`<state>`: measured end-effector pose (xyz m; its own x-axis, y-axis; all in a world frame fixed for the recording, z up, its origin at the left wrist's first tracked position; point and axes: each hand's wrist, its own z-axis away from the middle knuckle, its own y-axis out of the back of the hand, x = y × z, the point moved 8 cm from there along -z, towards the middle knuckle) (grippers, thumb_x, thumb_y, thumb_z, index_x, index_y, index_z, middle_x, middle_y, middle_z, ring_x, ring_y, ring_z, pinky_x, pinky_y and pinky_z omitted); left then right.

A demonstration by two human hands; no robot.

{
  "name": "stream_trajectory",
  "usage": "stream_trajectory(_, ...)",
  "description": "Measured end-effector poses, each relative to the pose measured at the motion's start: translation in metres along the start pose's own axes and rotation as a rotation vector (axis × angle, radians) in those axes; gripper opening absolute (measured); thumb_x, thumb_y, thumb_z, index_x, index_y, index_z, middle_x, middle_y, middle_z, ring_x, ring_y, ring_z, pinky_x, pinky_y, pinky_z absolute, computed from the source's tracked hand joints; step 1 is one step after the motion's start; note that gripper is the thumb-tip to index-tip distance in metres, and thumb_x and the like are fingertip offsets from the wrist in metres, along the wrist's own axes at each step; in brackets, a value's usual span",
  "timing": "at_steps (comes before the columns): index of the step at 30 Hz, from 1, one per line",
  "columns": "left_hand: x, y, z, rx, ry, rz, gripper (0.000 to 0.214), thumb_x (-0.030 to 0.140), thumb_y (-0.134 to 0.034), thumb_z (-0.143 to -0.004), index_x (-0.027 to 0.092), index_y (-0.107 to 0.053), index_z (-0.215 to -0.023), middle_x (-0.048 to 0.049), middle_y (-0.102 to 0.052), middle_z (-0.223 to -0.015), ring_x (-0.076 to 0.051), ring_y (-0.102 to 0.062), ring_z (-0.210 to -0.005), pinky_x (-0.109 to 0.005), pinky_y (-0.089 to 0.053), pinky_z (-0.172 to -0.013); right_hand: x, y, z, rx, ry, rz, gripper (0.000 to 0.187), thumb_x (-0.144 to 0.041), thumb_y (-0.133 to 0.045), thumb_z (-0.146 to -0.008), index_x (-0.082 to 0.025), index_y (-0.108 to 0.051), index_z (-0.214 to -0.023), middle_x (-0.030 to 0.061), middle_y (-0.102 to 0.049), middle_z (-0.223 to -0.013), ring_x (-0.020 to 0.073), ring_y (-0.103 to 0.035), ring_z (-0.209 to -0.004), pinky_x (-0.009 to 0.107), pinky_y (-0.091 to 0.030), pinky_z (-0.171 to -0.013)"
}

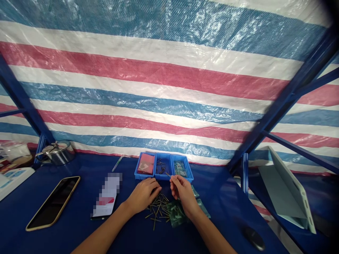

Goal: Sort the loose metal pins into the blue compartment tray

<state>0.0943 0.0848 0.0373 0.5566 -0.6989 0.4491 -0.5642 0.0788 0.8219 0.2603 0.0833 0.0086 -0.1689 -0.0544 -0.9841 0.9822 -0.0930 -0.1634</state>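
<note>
My right hand [182, 193] pinches one end of a thin metal rod [167, 174], held over the front edge of the middle blue bin [163, 159]. Inside that bin lie several short dark metal pieces [162, 170]. My left hand [144, 194] rests palm down with its thumb apart from its fingers. Beside it spreads a loose pile of thin brass-coloured metal rods [159, 207], partly covered by my hands. Green-tinted plastic packets [176, 214] lie under and around my right hand; their contents are hard to make out.
The left blue bin [145, 175] holds pink cards; the right one [182, 176] holds small green packets. On the left are a phone [53, 203], a blurred-out sheet or device [108, 197], a pen [117, 164] and a metal pot [58, 153]. A black mouse [253, 238] and tablet [292, 192] are right.
</note>
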Motion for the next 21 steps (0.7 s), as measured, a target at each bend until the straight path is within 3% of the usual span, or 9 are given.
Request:
stream_trajectory(3,-0.001,-0.001,0.000,0.001,0.004,-0.004,0.027,0.032,-0.046,-0.111,0.022,-0.069,-0.099,-0.0033,-0.069,-0.096,-0.021,-0.064,-0.092,-0.031,-0.048,-0.080,-0.002,0.001,0.000,0.018,0.010,-0.030,0.043,-0.061,-0.075,-0.084,-0.018,-0.065,-0.084,-0.0009,-0.062,-0.067,0.0105,-0.052,-0.048,0.020,-0.034,-0.041)
stream_trajectory(7,-0.002,-0.001,0.000,0.004,-0.001,-0.001,0.028,0.031,-0.046,-0.111,0.022,-0.070,-0.101,-0.0034,-0.069,-0.097,-0.020,-0.065,-0.092,-0.031,-0.048,-0.080,-0.006,0.002,-0.001,0.008,0.065,0.024,0.046,-0.063,-0.069,-0.089,-0.020,-0.067,-0.106,0.0027,-0.070,-0.082,0.0132,-0.056,-0.052,0.022,-0.036,-0.042)
stream_trajectory(12,-0.006,-0.002,0.001,0.029,0.007,-0.017,0.027,0.031,-0.047,-0.111,0.022,-0.070,-0.099,-0.0034,-0.070,-0.096,-0.020,-0.065,-0.091,-0.031,-0.049,-0.081,-0.023,-0.002,0.003,-0.022,0.271,0.505,0.026,-0.047,-0.064,-0.097,-0.022,-0.067,-0.092,-0.0004,-0.065,-0.073,0.0160,-0.056,-0.059,0.028,-0.041,-0.057)
stream_trajectory(16,-0.009,-0.004,0.002,0.054,0.016,-0.043,0.027,0.030,-0.048,-0.110,0.021,-0.068,-0.095,-0.0028,-0.069,-0.093,-0.020,-0.066,-0.090,-0.031,-0.048,-0.080,-0.023,-0.017,0.011,-0.142,0.408,0.939,0.013,-0.031,-0.073,-0.091,-0.023,-0.066,-0.084,-0.0021,-0.064,-0.076,0.0192,-0.060,-0.075,0.031,-0.039,-0.072)
stream_trajectory(21,-0.009,-0.004,0.000,0.060,0.025,-0.063,0.024,0.027,-0.050,-0.109,0.021,-0.066,-0.093,-0.0022,-0.069,-0.092,-0.020,-0.066,-0.089,-0.031,-0.048,-0.079,-0.011,-0.022,0.011,-0.201,0.419,1.118,0.010,-0.021,-0.071,-0.092,-0.023,-0.063,-0.086,-0.0034,-0.065,-0.080,0.0189,-0.060,-0.081,0.032,-0.035,-0.077)
